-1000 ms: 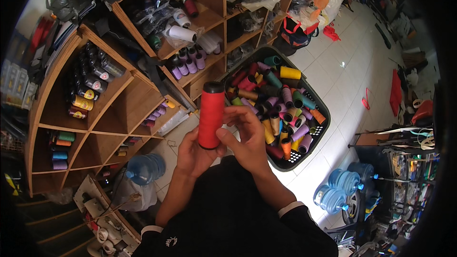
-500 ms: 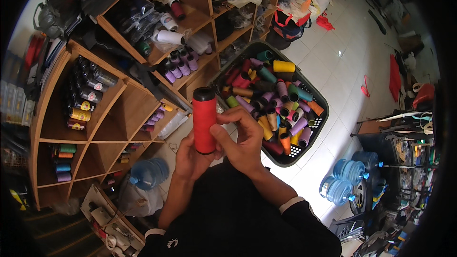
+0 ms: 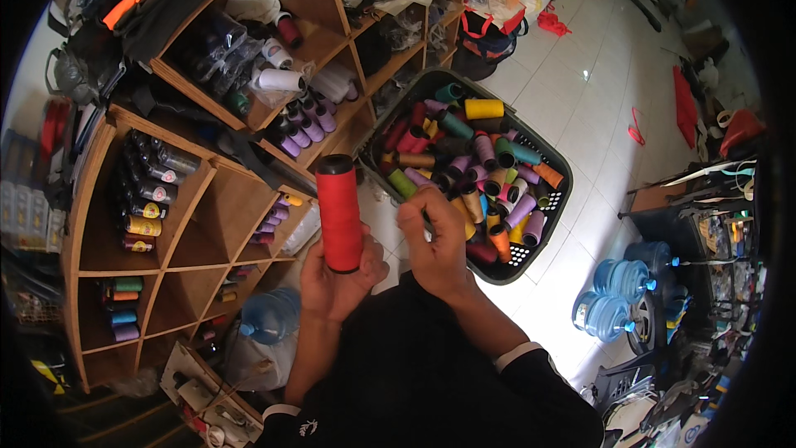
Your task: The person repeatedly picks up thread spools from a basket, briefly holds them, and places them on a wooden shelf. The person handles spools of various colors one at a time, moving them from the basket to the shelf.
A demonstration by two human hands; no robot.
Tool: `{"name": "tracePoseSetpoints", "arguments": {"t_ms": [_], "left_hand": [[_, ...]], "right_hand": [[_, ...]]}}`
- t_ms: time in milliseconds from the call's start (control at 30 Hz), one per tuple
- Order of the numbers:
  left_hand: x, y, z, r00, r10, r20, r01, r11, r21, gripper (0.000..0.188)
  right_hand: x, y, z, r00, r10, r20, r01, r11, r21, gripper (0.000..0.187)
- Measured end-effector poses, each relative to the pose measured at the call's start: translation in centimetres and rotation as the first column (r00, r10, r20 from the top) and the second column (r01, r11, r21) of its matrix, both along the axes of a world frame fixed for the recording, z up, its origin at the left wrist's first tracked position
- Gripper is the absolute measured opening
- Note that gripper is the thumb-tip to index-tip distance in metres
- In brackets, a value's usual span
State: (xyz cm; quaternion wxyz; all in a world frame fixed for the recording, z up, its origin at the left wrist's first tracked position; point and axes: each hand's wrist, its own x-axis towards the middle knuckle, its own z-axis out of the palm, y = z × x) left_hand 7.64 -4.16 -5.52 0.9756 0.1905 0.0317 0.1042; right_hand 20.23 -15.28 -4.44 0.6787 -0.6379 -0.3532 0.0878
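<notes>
Upright in my left hand (image 3: pixel 340 286) is a spool of red thread (image 3: pixel 338 220) with black ends, gripped near its bottom. My right hand (image 3: pixel 435 241) is raised just right of the spool, apart from it. Its thumb and forefinger are pinched together; whatever may lie between them is too fine to see. Beyond my right hand, a dark plastic basket (image 3: pixel 549 220) holds a heap of thread spools in purple, yellow, orange, green and red.
A wooden cubby shelf (image 3: pixel 195 268) on the left holds rows of spools and plastic-wrapped bundles. Blue water jugs (image 3: pixel 603 315) stand at right on the tiled floor (image 3: pixel 555 91); another jug (image 3: pixel 272 315) is beside the shelf. A cluttered rack (image 3: pixel 721 257) lines the far right.
My right hand has come away from the red spool and moved right, its fingers closing into a pinch. The spool has shifted slightly left in my left hand.
</notes>
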Motion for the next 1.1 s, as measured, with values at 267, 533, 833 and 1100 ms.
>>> {"name": "tracePoseSetpoints", "arguments": {"t_ms": [267,533,833,1100], "left_hand": [[-0.2,-1.4,0.6,0.956,0.177,-0.233,-0.13,0.97,0.204,0.052],[-0.4,-1.3,0.9,0.952,0.255,-0.171,-0.137,0.851,0.508,0.059],[-0.1,-1.7,0.2,0.98,0.11,-0.168,-0.068,0.968,0.241,0.052],[0.3,-1.3,0.4,1.0,-0.018,-0.01,0.018,1.0,-0.022,0.05]], "right_hand": [[-1.6,0.4,2.5,0.989,-0.077,0.123,0.071,0.996,0.053,0.022],[-0.9,-0.2,2.2,0.996,-0.006,0.091,0.0,0.997,0.073,0.008],[0.0,-0.3,0.3,0.996,0.086,0.013,-0.087,0.989,0.119,0.011],[2.6,-1.2,-2.2,0.945,-0.185,0.27,0.271,0.905,-0.328,0.019]]}}
